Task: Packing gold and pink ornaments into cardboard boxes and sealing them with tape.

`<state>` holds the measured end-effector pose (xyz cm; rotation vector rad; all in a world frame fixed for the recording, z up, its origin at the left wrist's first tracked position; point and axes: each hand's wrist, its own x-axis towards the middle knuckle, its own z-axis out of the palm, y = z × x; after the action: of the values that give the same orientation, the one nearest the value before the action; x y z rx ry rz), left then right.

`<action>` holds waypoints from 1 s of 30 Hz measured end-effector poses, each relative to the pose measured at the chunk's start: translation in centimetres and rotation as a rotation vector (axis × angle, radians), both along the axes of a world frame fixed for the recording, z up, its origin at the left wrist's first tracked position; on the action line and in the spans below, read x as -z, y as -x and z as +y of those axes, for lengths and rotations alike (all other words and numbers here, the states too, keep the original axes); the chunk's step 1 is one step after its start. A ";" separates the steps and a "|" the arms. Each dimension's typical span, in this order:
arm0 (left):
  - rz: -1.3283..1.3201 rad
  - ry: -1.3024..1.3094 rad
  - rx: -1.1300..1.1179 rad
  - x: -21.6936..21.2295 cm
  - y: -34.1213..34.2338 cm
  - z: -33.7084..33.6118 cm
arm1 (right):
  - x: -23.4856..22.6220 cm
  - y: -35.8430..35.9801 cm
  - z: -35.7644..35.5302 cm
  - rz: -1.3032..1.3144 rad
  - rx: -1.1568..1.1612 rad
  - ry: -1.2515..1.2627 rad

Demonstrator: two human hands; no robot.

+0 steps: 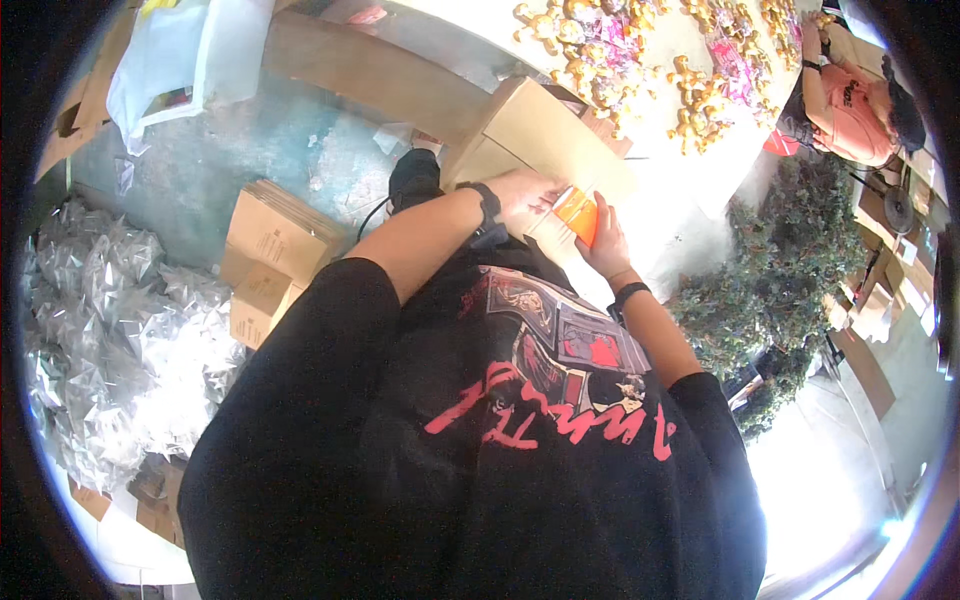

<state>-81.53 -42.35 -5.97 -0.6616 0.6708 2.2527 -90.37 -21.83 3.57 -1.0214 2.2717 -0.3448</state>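
Note:
Over a brown cardboard box (545, 125) in front of my body, both hands are close together. My right hand (606, 245) grips a flat orange piece with a pale edge (577, 214), its thumb and fingers at the right side. Its exact kind cannot be made out. At the opposite side of that piece is my left hand (525, 196), fingers curled in by the pale edge. Glare and the hand itself hide what those fingers hold, if anything. Dark bands circle both wrists.
Left lie flattened cartons (275, 245) and a heap of silvery star-shaped pieces (125, 320). Gold and pink ornaments (615, 45) cover the bright table ahead. Green artificial foliage (770, 270) stands right. A person in a pink top (860, 115) works at the far right.

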 end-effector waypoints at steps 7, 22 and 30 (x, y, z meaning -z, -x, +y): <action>-0.137 0.177 -0.120 1.5 0.4 0.7 | -1.1 -0.1 -2.1 0.020 -0.082 0.025; -0.005 1.006 -0.211 -2.6 -4.0 -15.5 | -1.4 0.2 -7.1 0.005 -0.109 0.076; -0.013 1.079 -0.197 -1.9 -1.6 -17.3 | 0.2 -1.0 -9.1 0.066 -0.019 0.005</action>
<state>-79.94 -59.69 -4.11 -1.2623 1.9082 1.9044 -89.41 -30.94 3.39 -1.0706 2.3190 -0.3137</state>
